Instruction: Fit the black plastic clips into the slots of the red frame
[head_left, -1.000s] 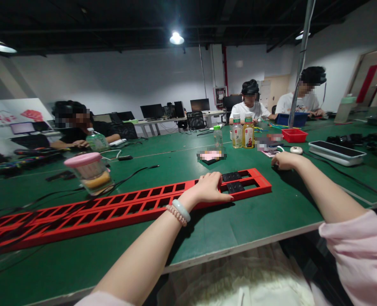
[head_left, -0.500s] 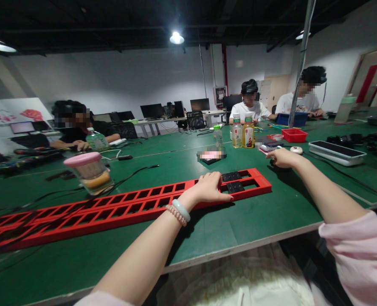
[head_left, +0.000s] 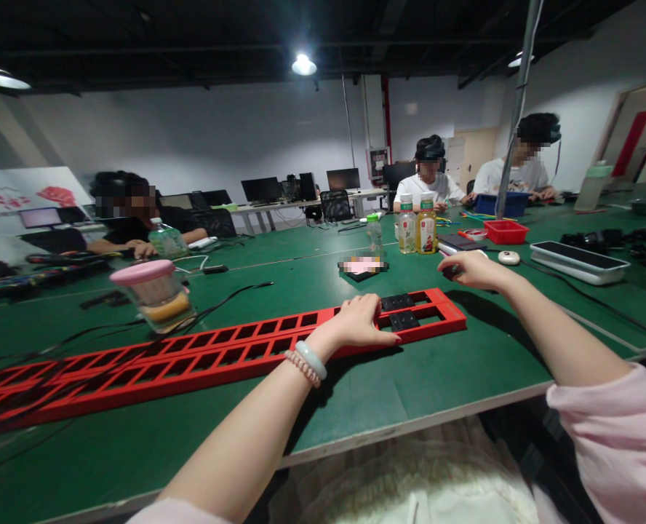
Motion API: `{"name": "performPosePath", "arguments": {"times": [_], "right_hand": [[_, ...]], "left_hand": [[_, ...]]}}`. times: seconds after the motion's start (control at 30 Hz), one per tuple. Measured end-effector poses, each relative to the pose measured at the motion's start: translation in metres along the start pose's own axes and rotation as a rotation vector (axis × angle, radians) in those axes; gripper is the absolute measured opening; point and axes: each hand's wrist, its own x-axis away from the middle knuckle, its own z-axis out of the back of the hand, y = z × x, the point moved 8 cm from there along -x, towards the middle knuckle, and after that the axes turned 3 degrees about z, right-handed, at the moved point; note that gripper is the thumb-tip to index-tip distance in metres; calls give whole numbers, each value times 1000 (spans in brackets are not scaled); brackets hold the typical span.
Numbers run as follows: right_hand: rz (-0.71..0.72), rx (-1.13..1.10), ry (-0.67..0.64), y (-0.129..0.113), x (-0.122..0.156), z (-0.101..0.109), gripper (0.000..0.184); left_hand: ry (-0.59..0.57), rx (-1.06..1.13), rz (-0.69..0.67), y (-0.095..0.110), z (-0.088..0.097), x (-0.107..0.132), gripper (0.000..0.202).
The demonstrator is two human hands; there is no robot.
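Note:
A long red slotted frame [head_left: 257, 342] lies across the green table [head_left: 356, 407]. My left hand [head_left: 353, 320] grips it near its right end, with the thumb along the near side and the fingers over the top. Just right of these fingers, black square pieces [head_left: 403, 320] sit in both rows of the frame. Above the table, beyond the frame's right end, is my right hand [head_left: 473, 269]. Its fingers are curled in a pinch; what they hold, if anything, is too small to make out.
A pink-lidded cup [head_left: 153, 295] and black cables stand behind the frame. Bottles [head_left: 425, 225], a red tray [head_left: 505, 231], a white earbud case [head_left: 508, 257] and a white-edged box [head_left: 579, 262] are farther back. A metal pole [head_left: 511, 124] rises there. Several co-workers sit around the table.
My right hand has moved a little left, towards the frame's end, from beside the flat items on the table. My left hand and the frame have stayed put.

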Motion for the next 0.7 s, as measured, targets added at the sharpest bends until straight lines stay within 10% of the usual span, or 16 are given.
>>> {"name": "performPosePath", "arguments": {"times": [0.7], "right_hand": [[215, -264, 91, -51, 3, -1, 55]], "left_hand": [[-2, -14, -16, 1, 0, 0, 62]]}}
